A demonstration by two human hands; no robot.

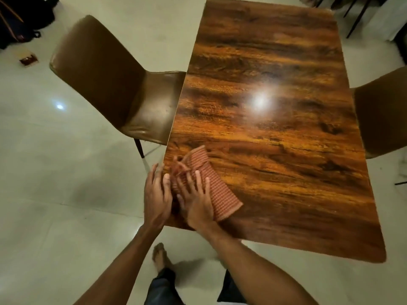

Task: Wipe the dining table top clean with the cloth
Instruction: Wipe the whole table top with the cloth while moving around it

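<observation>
A glossy dark wood dining table (275,119) stretches away from me. A red-and-tan striped cloth (211,190) lies on its near left corner, partly bunched at its far end. My right hand (197,203) rests flat on the cloth, fingers spread. My left hand (157,197) sits at the table's left edge beside the cloth, fingers extended and touching the cloth's left side. Motion blur hides the fingertips' exact grip.
A brown padded chair (114,84) is tucked at the table's left side, and another chair (383,115) at the right. My bare foot (159,256) stands on the pale tiled floor. Dark bags (22,20) lie far left; chair legs (356,16) stand beyond the table.
</observation>
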